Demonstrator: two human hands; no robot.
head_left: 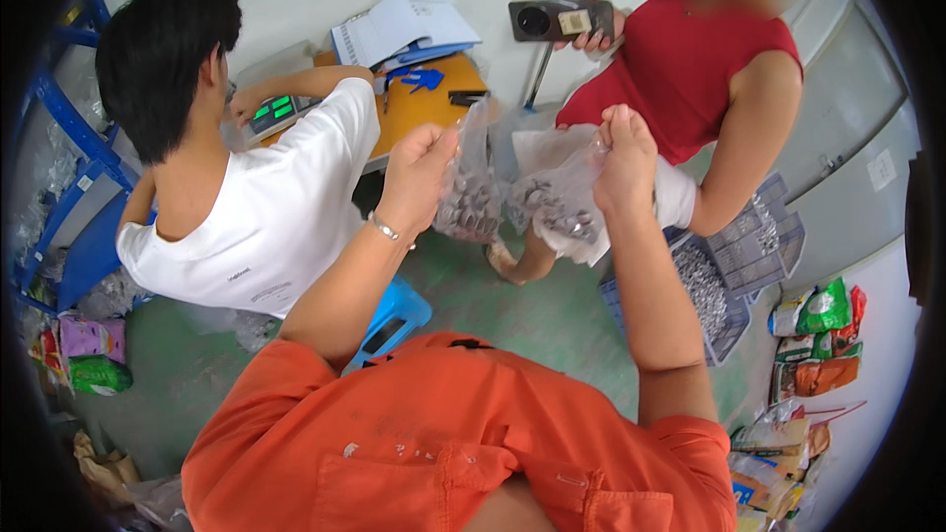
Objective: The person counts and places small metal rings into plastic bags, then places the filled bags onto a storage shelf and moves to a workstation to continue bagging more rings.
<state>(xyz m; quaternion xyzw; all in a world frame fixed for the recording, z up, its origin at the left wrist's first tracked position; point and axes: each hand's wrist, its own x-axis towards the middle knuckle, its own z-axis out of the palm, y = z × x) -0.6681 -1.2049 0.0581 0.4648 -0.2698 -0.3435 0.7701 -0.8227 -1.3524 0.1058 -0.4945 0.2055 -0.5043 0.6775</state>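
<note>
My left hand (419,177) is closed on the top of a clear plastic bag (468,207), held up in front of me. Small grey metal parts fill its lower end. To the right, my right hand (628,153) grips the upper corner of a second clear plastic bag (560,205), also with grey metal parts inside. The two bags hang side by side, close together. Whitish sheet or plastic shows around the right bag; I cannot tell whether it belongs to it.
A person in white (251,197) sits at the left by a wooden desk (434,94) with a digital scale (276,113) and papers (404,30). Ahead right, a person in red (690,69) holds a phone (562,20). Crates (734,335) of metal parts stand right. A blue stool (399,315) is below.
</note>
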